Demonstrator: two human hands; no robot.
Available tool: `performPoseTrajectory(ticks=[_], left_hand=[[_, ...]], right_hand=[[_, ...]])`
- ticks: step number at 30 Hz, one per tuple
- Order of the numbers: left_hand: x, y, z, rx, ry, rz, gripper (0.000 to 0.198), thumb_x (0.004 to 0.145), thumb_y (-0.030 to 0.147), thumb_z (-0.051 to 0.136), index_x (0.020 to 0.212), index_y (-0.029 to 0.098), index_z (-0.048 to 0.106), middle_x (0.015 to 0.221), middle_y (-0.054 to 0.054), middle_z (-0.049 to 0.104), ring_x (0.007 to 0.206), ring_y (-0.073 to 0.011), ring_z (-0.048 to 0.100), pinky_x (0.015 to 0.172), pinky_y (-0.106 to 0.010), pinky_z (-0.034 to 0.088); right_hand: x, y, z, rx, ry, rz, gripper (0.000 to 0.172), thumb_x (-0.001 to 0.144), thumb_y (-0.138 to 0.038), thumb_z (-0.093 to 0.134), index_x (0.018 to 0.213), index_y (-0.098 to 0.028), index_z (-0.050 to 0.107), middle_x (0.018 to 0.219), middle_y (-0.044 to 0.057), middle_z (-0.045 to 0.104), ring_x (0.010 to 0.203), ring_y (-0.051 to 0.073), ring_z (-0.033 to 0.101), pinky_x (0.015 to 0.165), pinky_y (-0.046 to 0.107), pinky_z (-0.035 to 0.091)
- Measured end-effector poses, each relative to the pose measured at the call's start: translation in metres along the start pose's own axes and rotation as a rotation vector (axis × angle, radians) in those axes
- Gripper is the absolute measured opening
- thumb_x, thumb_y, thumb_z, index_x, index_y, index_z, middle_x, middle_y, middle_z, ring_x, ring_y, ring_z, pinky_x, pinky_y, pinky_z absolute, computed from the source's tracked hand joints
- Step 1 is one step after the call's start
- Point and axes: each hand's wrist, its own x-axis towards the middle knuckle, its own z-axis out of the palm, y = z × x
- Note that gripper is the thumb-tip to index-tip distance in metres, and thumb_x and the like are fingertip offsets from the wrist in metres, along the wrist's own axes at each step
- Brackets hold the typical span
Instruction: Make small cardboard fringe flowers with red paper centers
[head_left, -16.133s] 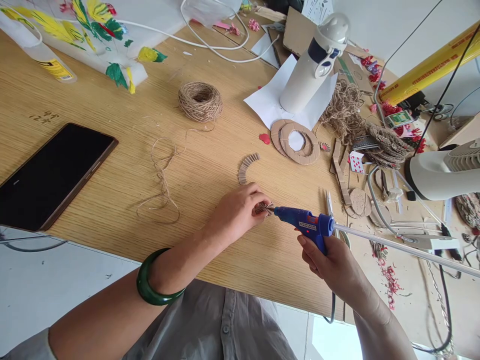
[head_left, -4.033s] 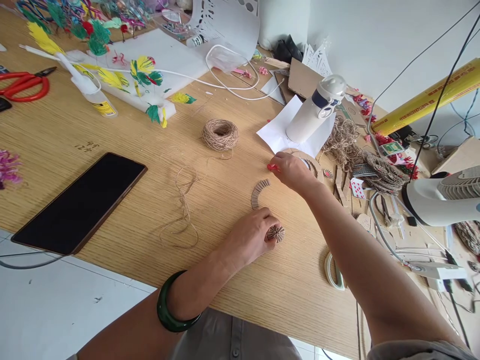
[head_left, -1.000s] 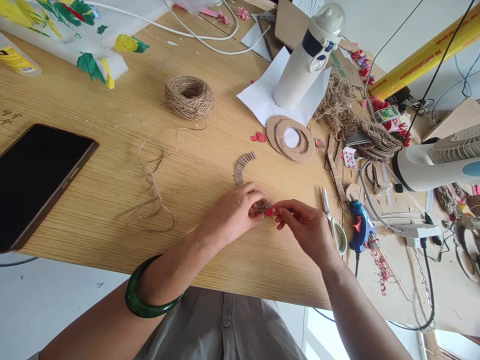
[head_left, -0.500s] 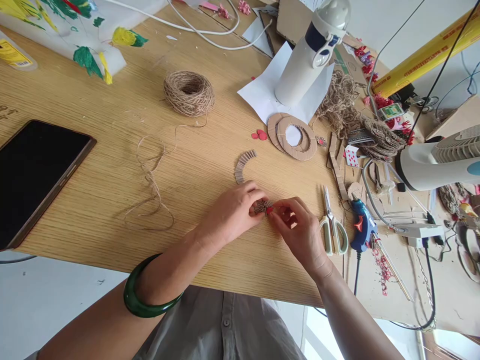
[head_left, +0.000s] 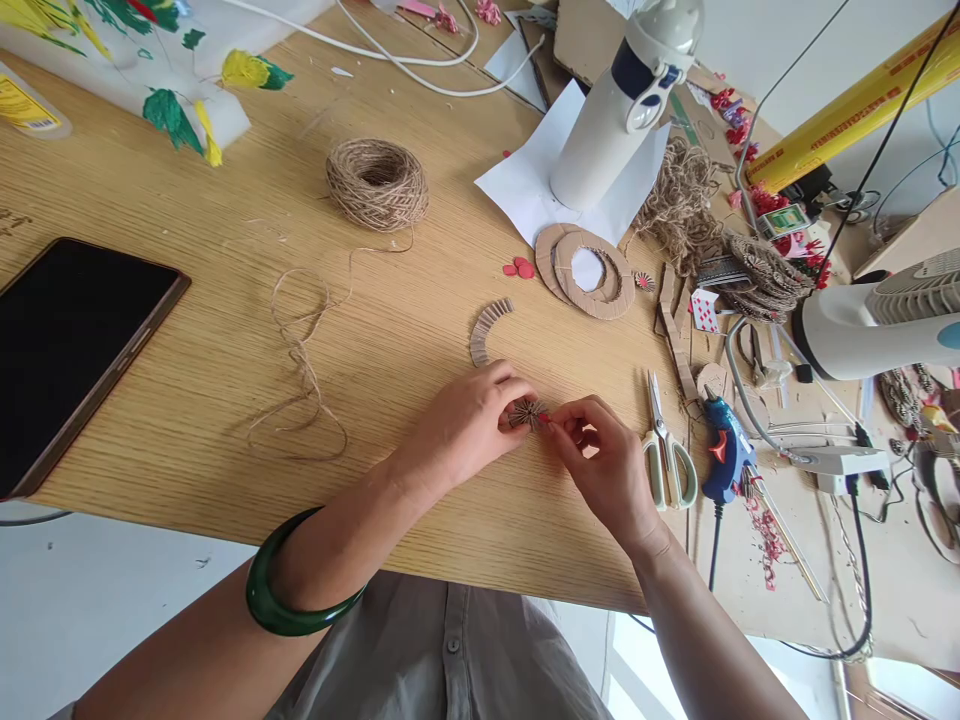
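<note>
The left hand curls its thumb and fingers around a small brown rosette of pleated corrugated cardboard, which it holds just above the pale wood-grain table. The right hand pinches a small bright-red flat piece between nearly closed thumb and index finger, at the rosette's right edge; whether the two touch is too small to tell. The step in hand looks like fitting the red piece to the rosette (another rosette with a red centre lies beside the flat brown cardboard rings). The next move seems to call for a steady left grip, careful centring and a light press. The blue glue gun lies to the right, unheld.
</note>
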Motion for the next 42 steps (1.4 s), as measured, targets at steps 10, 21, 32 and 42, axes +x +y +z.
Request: performPoseTrajectory(ticks=[10, 21, 32, 42], left_hand=[[-0.001, -0.001, 0.0, 0.001, 0.008, 0.006, 0.022, 0.081, 0.011, 0.068, 0.102, 0.017, 0.069, 0.1, -0.002, 0.065, 0.074, -0.0136, 0.062, 0.073, -0.028, 0.053], [-0.001, -0.001, 0.001, 0.019, 0.013, 0.025, 0.023, 0.082, 0.014, 0.069, 0.105, 0.017, 0.069, 0.101, -0.002, 0.065, 0.075, -0.0141, 0.062, 0.07, -0.027, 0.051], [-0.001, 0.0, 0.0, 0.037, 0.009, 0.013, 0.023, 0.081, 0.013, 0.071, 0.103, 0.017, 0.07, 0.102, -0.002, 0.066, 0.073, -0.0137, 0.061, 0.07, -0.027, 0.05], [0.0, 0.0, -0.001, 0.053, 0.013, 0.013, 0.021, 0.081, 0.013, 0.069, 0.102, 0.018, 0.07, 0.1, -0.002, 0.066, 0.072, -0.0134, 0.06, 0.071, -0.027, 0.05]], right_hand=[[0.004, 0.009, 0.008, -0.477, 0.183, -0.493, 0.009, 0.093, -0.015, 0.06, 0.099, -0.02, 0.064, 0.094, 0.007, 0.065, 0.084, 0.02, 0.058, 0.064, 0.03, 0.05], [0.004, 0.013, 0.01, -0.592, 0.194, -0.647, 0.014, 0.09, -0.01, 0.064, 0.103, -0.015, 0.063, 0.093, 0.009, 0.069, 0.083, 0.019, 0.058, 0.066, 0.028, 0.051], [0.004, 0.017, 0.014, -0.637, 0.261, -0.675, 0.015, 0.091, -0.01, 0.063, 0.105, -0.017, 0.061, 0.09, 0.009, 0.068, 0.081, 0.018, 0.06, 0.066, 0.027, 0.051], [0.006, 0.017, 0.016, -0.641, 0.244, -0.695, 0.017, 0.088, -0.009, 0.066, 0.104, -0.014, 0.064, 0.09, 0.01, 0.07, 0.082, 0.019, 0.059, 0.066, 0.027, 0.05]])
